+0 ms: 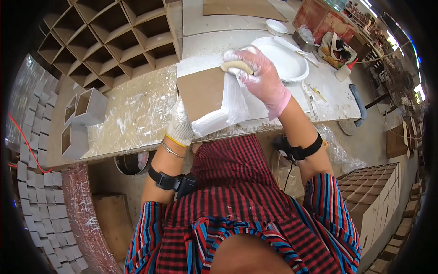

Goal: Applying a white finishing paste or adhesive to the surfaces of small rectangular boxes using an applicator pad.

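A white-coated board is steadied on the table by the gripping left hand while a sponge, clasped in the right hand, is wiped across it, likely needing even strokes.

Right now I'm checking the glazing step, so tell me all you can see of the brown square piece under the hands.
The brown square piece looks like unglazed clay, flat-faced and matte, with a white-coated side toward the person. It lies on the stained workbench near its front edge. The left hand, in a white glove, steadies its near corner; the right hand, pink-gloved, presses a tan sponge at its far corner.
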{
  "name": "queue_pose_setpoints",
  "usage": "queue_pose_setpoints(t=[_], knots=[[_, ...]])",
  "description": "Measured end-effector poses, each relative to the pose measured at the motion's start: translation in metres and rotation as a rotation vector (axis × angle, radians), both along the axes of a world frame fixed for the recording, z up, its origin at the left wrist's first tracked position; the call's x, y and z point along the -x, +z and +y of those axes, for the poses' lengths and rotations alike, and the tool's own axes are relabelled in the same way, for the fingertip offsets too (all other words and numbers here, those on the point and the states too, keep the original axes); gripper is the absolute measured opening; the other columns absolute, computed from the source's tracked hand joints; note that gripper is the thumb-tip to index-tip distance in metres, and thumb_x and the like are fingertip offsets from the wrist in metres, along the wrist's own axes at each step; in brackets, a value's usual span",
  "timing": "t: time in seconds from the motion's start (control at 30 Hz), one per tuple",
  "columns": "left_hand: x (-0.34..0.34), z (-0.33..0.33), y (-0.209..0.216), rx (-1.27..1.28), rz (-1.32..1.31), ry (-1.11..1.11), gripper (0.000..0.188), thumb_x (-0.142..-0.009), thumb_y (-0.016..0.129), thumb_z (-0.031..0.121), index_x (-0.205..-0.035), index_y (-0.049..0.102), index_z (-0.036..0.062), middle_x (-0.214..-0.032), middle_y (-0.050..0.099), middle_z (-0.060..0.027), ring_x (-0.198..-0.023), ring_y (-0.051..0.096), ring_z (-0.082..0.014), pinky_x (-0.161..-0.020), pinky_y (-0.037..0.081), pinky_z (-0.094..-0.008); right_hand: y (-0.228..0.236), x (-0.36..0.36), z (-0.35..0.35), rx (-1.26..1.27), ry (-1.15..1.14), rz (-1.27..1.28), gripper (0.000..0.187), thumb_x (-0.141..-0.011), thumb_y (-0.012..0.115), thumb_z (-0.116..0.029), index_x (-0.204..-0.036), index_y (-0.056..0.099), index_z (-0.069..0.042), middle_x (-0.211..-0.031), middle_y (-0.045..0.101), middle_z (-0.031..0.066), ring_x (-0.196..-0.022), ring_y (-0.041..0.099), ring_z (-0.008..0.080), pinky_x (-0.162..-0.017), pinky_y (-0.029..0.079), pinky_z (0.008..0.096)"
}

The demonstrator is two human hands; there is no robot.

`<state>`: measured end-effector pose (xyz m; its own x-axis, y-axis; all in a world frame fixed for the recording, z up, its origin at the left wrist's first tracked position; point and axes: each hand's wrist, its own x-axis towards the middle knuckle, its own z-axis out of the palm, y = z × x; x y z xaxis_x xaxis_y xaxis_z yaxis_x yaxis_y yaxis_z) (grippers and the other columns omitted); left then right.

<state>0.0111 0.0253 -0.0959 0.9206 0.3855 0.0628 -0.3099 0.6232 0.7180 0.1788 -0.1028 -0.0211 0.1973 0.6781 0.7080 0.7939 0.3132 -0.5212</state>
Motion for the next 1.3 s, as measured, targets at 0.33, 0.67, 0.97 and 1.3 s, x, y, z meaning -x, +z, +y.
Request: queue_pose_setpoints(t=[0.33,0.67,0.97,1.3], knots=[[0.003,0.004,-0.012,-0.604,0.039,0.081,0.04,-0.092,0.043,0.03,-0.119,0.046,0.0006,-0.116,0.053,-0.0157,-0.098,0.057,-0.0241,-0.085,0.049,-0.0361,0.008,0.003,0.009,0.009,-0.08,-0.161,0.031,-0.074,0.062,-0.005,-0.104,0.059,-0.012,-0.086,0.057,0.0112,-0.082,0.058,0.0279,-0.071,0.048,0.0375],[0.012,0.017,-0.019,-0.864,0.047,0.087,0.039,-0.092,0.041,0.021,-0.126,0.038,0.0022,-0.12,0.049,-0.0132,-0.109,0.049,-0.022,-0.092,0.044,-0.0317,0.015,0.029,0.016,-0.071,0.002,-0.397,0.035,-0.073,0.062,-0.008,-0.107,0.056,-0.011,-0.078,0.055,0.0092,-0.076,0.056,0.0259,-0.067,0.047,0.0365],[0.018,0.015,-0.025,0.128,0.021,-0.088,0.032,-0.09,0.046,0.018,-0.12,0.046,0.004,-0.106,0.056,-0.0073,-0.093,0.056,-0.017,-0.078,0.05,-0.0286,0.014,0.035,0.02,-0.029,0.048,-0.49,0.031,-0.071,0.058,-0.003,-0.1,0.058,-0.012,-0.084,0.055,0.0105,-0.079,0.056,0.0276,-0.069,0.047,0.0368],[0.022,0.018,-0.021,0.087,0.098,-0.148,0.036,-0.092,0.046,0.024,-0.121,0.046,0.0027,-0.106,0.057,-0.0101,-0.095,0.057,-0.02,-0.08,0.05,-0.0317,0.002,0.046,0.038,-0.008,0.134,-0.622,0.037,-0.072,0.059,-0.007,-0.109,0.051,-0.011,-0.079,0.053,0.0118,-0.074,0.057,0.0282,-0.065,0.048,0.0383]])
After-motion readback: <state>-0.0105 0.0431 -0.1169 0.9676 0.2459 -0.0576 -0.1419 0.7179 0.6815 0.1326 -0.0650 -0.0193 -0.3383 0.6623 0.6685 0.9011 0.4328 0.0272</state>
